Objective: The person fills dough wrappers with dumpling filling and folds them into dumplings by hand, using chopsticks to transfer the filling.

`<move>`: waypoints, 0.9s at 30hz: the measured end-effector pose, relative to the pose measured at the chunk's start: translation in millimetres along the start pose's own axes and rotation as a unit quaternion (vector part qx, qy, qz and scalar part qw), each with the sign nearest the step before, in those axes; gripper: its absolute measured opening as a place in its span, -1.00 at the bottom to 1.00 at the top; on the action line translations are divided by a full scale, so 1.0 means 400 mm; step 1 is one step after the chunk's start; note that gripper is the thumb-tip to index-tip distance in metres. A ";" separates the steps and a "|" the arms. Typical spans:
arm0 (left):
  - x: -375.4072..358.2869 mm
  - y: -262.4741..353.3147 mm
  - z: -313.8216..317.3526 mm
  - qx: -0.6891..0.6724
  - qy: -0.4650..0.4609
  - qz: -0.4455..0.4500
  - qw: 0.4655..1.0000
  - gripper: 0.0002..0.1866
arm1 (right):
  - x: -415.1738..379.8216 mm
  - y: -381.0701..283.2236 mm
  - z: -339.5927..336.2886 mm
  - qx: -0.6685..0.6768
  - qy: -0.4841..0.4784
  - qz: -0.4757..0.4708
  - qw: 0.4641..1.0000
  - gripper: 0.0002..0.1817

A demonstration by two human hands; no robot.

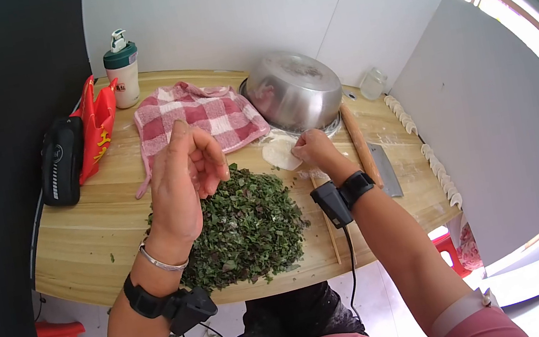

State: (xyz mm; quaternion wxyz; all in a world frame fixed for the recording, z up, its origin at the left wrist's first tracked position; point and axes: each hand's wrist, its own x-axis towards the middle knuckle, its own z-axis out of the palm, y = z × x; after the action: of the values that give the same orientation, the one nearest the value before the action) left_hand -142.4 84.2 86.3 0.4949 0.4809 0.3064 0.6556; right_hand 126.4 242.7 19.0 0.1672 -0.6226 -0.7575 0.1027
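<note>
My right hand (318, 149) pinches the right edge of a round, pale dough wrapper (278, 154), which lies on the wooden table just in front of an upturned metal bowl (298, 88). Raised above the left side of a large heap of chopped green leaves (244, 229) is my left hand (179, 176). Its fingers are loosely curled, the thumb stands apart, and nothing shows in it. To the right of my right hand lie a wooden rolling pin (360, 147) and a metal blade (386, 168). A thin wooden stick (330, 233) rests beside the leaves.
A checked red-and-white towel (197, 113) lies behind my left hand. At the back left stand a bottle (122, 72), a red bag (94, 129) and a black device (63, 162). Folded dumplings (439, 173) line the table's right edge, near a glass jar (374, 83).
</note>
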 end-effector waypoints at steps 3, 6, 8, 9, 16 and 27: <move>0.004 -0.005 -0.005 0.001 -0.002 -0.001 1.000 -0.43 | 0.004 -0.002 -0.024 0.228 0.045 -0.008 0.973 -0.84; -0.002 -0.009 -0.003 0.004 -0.010 -0.017 1.000 -0.47 | -0.012 -0.018 -0.101 0.056 0.086 -0.104 0.989 -0.85; 0.003 -0.001 -0.004 0.043 -0.048 -0.035 0.997 -0.57 | -0.044 -0.073 -0.160 0.093 0.072 -0.094 0.989 -0.84; 0.004 -0.004 0.002 0.042 -0.046 -0.035 0.997 -0.57 | -0.047 -0.088 -0.176 0.126 0.054 -0.087 0.987 -0.84; 0.002 -0.061 0.033 0.125 -0.034 0.045 0.991 -0.65 | -0.146 -0.195 -0.233 0.415 -0.165 -0.168 0.879 -0.96; 0.009 -0.068 0.004 0.034 -0.172 -0.124 0.977 -0.67 | -0.211 -0.258 -0.206 0.399 -0.100 -0.242 0.879 -0.91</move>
State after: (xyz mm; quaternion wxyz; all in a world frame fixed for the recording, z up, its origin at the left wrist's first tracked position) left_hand -131.3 96.1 63.9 0.6011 0.5613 0.2966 0.4855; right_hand 78.3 134.8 121.8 0.3442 -0.2868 -0.7921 0.4146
